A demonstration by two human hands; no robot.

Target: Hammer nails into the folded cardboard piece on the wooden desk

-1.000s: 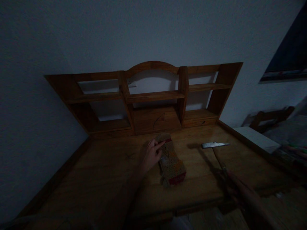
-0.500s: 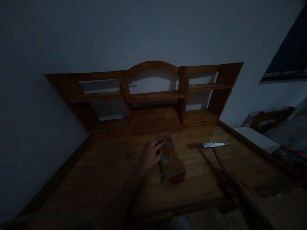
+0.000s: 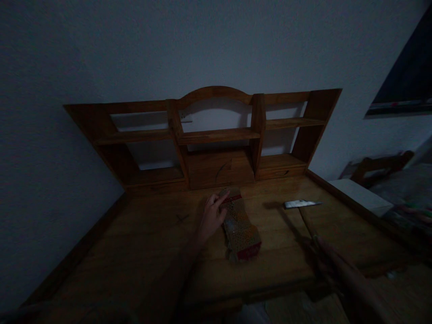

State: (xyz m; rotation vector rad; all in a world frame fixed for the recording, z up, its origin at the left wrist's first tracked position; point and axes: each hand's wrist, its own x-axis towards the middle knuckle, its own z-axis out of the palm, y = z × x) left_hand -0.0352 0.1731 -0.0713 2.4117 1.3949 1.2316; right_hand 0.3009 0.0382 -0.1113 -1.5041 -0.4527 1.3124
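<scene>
The scene is dim. A patterned packet (image 3: 241, 226) with red ends lies on the wooden desk (image 3: 141, 252). My left hand (image 3: 212, 216) rests on the packet's far left side, fingers bent over its top edge. My right hand (image 3: 329, 265) is closed round the wooden handle of a hammer (image 3: 302, 204), whose metal head is raised a little to the right of the packet.
A wooden hutch (image 3: 216, 135) with open shelves and a small drawer stands at the back of the desk against a pale wall. A white board (image 3: 361, 195) and a chair (image 3: 381, 164) lie beyond the desk's right edge.
My left hand's fingers have crept slightly up the packet toward its top end. The hammer and my right hand have hardly moved.
</scene>
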